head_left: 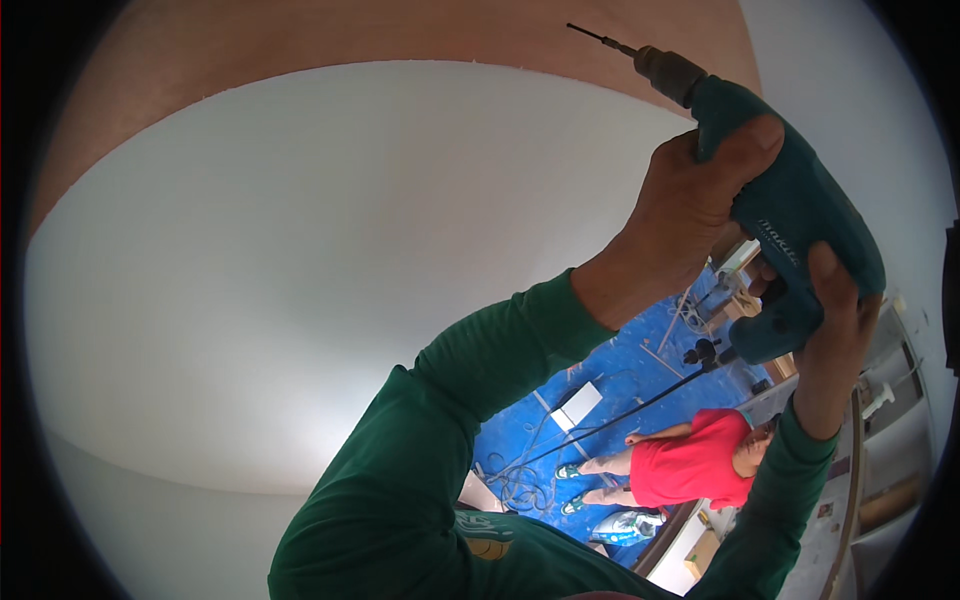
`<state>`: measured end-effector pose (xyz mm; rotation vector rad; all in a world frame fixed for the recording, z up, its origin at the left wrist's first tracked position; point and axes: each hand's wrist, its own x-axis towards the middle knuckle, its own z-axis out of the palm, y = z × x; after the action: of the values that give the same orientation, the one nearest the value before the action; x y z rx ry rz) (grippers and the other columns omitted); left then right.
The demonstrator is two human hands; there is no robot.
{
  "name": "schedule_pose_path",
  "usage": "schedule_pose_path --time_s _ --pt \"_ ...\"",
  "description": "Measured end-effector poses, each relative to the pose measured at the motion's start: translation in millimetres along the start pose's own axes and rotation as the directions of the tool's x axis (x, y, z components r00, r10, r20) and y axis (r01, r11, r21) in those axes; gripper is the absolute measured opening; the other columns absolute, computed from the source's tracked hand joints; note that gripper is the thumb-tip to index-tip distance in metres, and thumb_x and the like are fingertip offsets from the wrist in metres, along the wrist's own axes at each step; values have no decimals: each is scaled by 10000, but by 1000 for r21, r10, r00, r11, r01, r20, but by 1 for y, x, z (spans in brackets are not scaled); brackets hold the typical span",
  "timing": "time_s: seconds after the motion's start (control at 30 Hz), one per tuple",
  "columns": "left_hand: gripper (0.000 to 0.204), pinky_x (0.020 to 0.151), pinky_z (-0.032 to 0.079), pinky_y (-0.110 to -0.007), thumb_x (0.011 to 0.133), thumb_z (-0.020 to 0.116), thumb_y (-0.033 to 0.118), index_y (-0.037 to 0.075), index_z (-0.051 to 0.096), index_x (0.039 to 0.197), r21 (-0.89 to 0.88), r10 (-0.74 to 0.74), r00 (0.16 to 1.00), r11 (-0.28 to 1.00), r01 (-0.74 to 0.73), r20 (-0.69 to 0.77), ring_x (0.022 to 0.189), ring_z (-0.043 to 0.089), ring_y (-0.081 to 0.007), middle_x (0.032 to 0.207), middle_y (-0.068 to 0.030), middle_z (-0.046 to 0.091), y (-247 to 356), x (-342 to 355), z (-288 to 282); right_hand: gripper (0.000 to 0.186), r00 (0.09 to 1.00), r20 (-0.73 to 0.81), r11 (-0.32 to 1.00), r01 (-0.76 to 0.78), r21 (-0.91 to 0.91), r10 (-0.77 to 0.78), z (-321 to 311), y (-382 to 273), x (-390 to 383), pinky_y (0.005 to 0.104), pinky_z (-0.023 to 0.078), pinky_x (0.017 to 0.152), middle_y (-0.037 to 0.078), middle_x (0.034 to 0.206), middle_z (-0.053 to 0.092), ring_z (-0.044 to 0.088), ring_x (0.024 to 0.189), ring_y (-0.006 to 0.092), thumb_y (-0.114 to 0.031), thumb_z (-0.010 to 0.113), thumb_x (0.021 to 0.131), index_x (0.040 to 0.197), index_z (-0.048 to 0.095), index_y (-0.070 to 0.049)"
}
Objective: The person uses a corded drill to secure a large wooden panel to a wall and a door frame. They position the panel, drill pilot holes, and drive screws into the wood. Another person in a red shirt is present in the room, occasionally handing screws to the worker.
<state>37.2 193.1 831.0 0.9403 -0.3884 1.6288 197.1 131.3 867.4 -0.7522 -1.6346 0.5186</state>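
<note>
A teal corded power drill (825,205) is raised at the upper right, tilted with its dark chuck (670,76) toward the upper left. A thin dark drill bit (586,33) sticks out of the chuck in front of a brownish surface; I cannot tell whether its tip touches it. My left hand (690,200) is closed around the front of the drill body, its thumb along the side. My right hand (842,315) grips the handle at the rear, and some of its fingers are hidden behind it. A black power cord (640,405) runs from the handle down toward the floor.
A large curved white surface (300,250) fills the left, bordered above by the brownish surface (400,30). Far below, a person in a red shirt (690,462) stands on blue floor covering (640,345) among coiled cables (525,490) and a white box (577,405). Shelves (895,440) line the right.
</note>
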Motion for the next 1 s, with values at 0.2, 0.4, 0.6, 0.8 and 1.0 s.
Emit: schedule_pose_path --time_s 0.2,0.4,0.6,0.8,1.0 --pt "472 863 578 -344 969 772 364 -49 629 1147 -2 -15 1000 1000 15 8 941 693 -164 1043 -81 703 3 0 7 423 999 -22 999 37 18 -37 5 -8 -3 307 565 589 155 899 736 728 680 230 -196 789 897 1197 656 71" --pt "489 846 576 -343 966 778 368 -54 618 1154 -15 -21 1000 1000 21 -1 931 690 -166 1045 -89 700 2 2 7 417 997 29 997 70 -28 -69 4 -11 -1 325 570 590 169 875 724 715 666 242 -220 748 920 1197 646 74" --pt "499 854 564 -337 972 769 378 -49 603 1170 -14 -14 999 1000 14 35 939 680 -158 1047 -82 696 3 1 6 428 991 -83 983 93 -156 -107 1 -3 -2 324 553 569 169 844 715 696 638 241 -259 734 924 1183 641 69" --pt "477 858 520 -299 974 756 403 -30 641 1138 42 3 999 999 -5 50 926 648 -119 1027 -55 701 7 1 4 521 992 -65 987 99 -130 -108 3 -6 -6 319 559 645 142 951 703 699 677 207 -202 759 911 1323 578 61" --pt "458 974 512 -326 997 723 392 -5 632 1205 91 -29 996 996 21 83 1058 660 -145 1138 -57 705 7 -1 1 566 977 -50 921 177 -348 -207 -24 1 -5 309 548 755 134 1023 702 691 789 174 -190 762 918 1384 568 68"
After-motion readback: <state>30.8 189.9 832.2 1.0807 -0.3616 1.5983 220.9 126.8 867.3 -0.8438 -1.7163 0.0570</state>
